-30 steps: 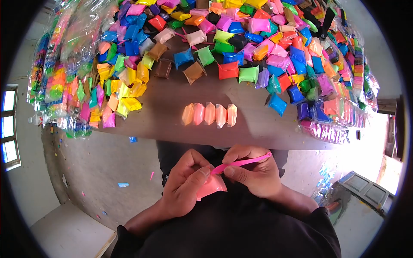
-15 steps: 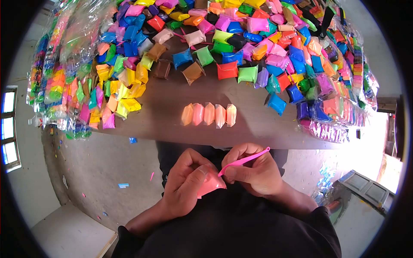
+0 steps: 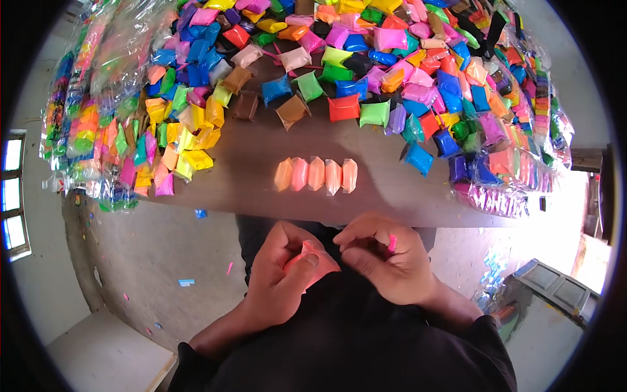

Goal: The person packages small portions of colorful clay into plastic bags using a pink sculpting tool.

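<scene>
My left hand (image 3: 277,277) pinches a coral-pink packet (image 3: 320,262) between thumb and fingers, above my lap. The packet's upper edge looks crumpled and raised. Just to its right is my right hand (image 3: 388,264), with thumb and forefinger curled and their tips slightly apart. A small end of the pink plastic modelling tool (image 3: 392,243) shows between the fingers of that hand, and the rest of it is hidden. On the table (image 3: 248,196) in front of both hands lies a short row of orange and pink wrapped packets (image 3: 316,174).
Many small wrapped packets in mixed colours (image 3: 344,108) heap across the back of the table. Clear plastic bags of packets (image 3: 98,124) pile at the left, with more bags (image 3: 503,189) at the right. A grey cabinet (image 3: 548,307) stands at lower right.
The pink modelling tool has swung from pointing at the packet to being tucked among my right fingers. The packet's top edge now stands up in my left hand.
</scene>
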Tool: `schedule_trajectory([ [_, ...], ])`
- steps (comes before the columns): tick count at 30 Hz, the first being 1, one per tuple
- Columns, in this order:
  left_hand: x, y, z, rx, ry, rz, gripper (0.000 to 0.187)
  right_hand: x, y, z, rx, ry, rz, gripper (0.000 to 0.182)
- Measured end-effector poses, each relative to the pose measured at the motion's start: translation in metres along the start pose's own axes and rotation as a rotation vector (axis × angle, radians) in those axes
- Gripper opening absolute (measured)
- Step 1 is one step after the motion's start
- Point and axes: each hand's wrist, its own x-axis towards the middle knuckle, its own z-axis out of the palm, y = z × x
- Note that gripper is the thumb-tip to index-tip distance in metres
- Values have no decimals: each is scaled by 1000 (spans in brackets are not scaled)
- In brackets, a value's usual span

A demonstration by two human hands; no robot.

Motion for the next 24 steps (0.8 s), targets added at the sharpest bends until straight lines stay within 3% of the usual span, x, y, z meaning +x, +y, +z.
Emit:
schedule_trajectory([
  [4,-2,1,2,65,2,24,10,5,-4,-1,-121,-101,32,15],
  [6,-3,0,1,75,3,33,11,6,0,1,-174,-106,-99,19],
  [16,-2,-7,2,235,30,108,11,6,5,0,-273,-131,-171,20],
  [22,4,-1,2,654,-11,283,19,7,-1,4,-383,-85,-52,14],
  [24,9,-3,5,726,1,365,21,7,2,3,-261,-47,140,10],
])
